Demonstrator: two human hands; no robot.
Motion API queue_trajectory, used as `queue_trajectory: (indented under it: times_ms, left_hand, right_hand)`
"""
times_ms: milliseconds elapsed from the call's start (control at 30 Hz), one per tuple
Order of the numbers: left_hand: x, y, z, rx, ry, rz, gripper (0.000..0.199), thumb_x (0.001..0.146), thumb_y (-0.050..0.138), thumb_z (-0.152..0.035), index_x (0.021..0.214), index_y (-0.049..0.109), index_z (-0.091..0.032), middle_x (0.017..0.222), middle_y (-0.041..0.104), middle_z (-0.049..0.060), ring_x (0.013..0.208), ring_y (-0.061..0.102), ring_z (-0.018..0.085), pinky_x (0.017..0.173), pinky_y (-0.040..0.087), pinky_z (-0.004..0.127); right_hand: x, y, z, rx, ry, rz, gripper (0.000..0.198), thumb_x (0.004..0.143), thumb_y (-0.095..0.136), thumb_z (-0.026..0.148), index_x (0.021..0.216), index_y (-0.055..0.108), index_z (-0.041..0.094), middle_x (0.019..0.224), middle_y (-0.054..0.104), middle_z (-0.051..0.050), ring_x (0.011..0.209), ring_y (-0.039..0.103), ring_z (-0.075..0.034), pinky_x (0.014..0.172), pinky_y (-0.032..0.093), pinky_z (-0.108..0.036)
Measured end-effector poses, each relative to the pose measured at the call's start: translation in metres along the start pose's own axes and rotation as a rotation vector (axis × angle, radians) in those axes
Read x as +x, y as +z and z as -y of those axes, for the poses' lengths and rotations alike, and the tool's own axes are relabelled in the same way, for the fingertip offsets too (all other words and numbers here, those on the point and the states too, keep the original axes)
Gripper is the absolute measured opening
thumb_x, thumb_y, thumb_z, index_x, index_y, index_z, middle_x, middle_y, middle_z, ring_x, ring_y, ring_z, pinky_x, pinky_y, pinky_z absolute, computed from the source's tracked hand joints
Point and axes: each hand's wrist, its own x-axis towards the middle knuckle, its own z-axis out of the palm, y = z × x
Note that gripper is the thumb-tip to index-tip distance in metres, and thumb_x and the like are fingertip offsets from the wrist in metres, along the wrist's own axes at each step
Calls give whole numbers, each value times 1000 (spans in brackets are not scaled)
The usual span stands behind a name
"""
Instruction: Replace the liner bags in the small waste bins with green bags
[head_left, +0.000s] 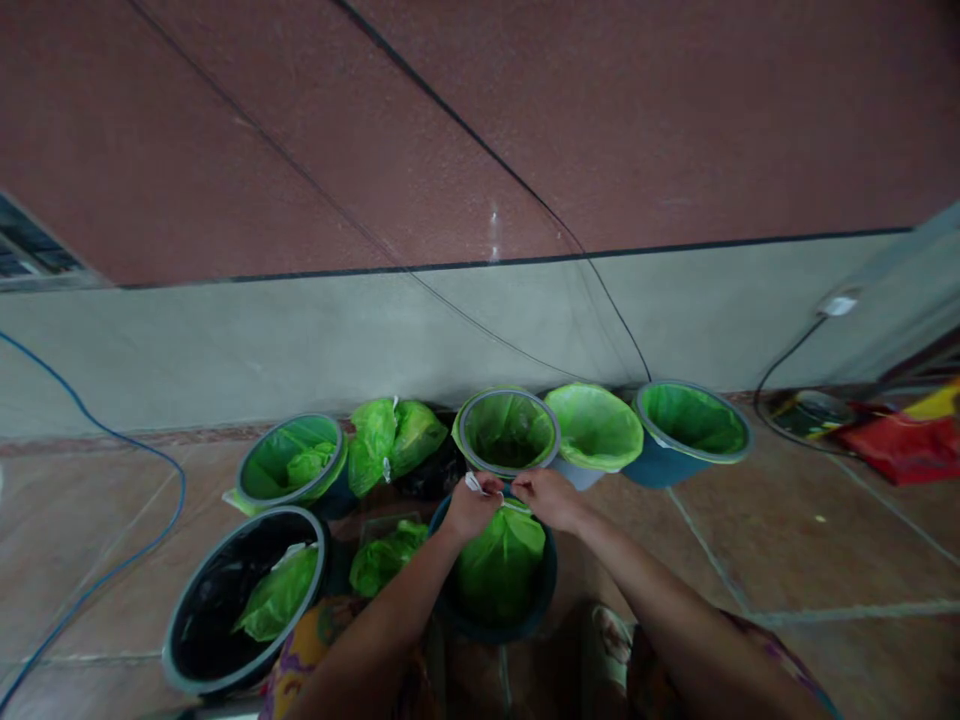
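A green plastic bag (499, 570) sits inside a dark blue bin (551, 575) right in front of me. My left hand (474, 505) is closed on the white drawstring (472, 483) at the bag's gathered top. Beside it, my right hand (549, 498) pinches the same drawstring, close to the left fingers. A white loop of the string shows between the two hands over the bag's top. How the string runs inside the fingers is hidden.
Behind stand lined bins: a grey-rimmed one (555, 430), a white one (596, 430) and a blue one (686, 470). At left are a tied green bag (394, 440), another lined bin (251, 470) and a black-lined bin (176, 640). A blue hose (180, 485) crosses the floor.
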Motion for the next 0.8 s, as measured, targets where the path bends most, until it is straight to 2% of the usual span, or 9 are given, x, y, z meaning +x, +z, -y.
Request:
queue_trajectory:
  times_ms: [133,233,333,400,500,600,800]
  left_hand:
    - [-5,4,0,133,107,-10,27,64,51,0,75,69,-16,63,60,-2,61,52,10,62,42,23]
    - [-11,7,3,176,178,-71,31,68,49,-1,84,70,-17,73,64,1,66,55,11,65,43,23]
    - [-14,9,6,149,171,-101,34,71,53,-6,100,68,-17,78,64,1,68,55,11,65,44,22]
    - [-15,9,8,151,138,-105,33,73,56,-10,103,67,-18,77,63,1,66,54,11,64,43,22]
    - [-14,9,7,167,91,-89,25,75,58,-14,98,68,-17,75,61,1,65,53,12,63,43,23]
    - [-13,9,5,174,97,-47,21,74,56,-10,90,68,-16,76,61,2,67,55,13,65,43,24]
    - [-12,6,2,205,103,-19,19,70,54,-7,79,69,-16,73,62,1,66,54,12,65,42,24]
  right_hand:
    - [5,10,-2,71,-13,-6,27,87,46,19,87,73,17,87,73,-8,78,62,-17,68,37,-27]
    - [6,18,-1,209,19,33,26,81,47,10,85,72,14,82,71,-7,72,59,-15,66,38,-25]
    - [6,23,-1,434,39,116,22,78,48,7,79,69,14,71,65,-2,61,53,-10,59,37,-22]
    - [6,26,-2,586,102,163,17,78,49,11,76,66,14,63,58,1,53,46,-8,53,35,-21]
    - [7,31,-6,734,187,169,10,78,56,19,73,64,15,56,51,4,47,41,-6,46,31,-19]
    - [9,36,-10,830,193,153,11,75,61,26,72,63,16,53,50,5,46,41,-6,46,32,-19]
    - [10,39,-9,866,197,149,9,72,61,24,72,63,16,53,52,4,48,46,-7,48,38,-20]
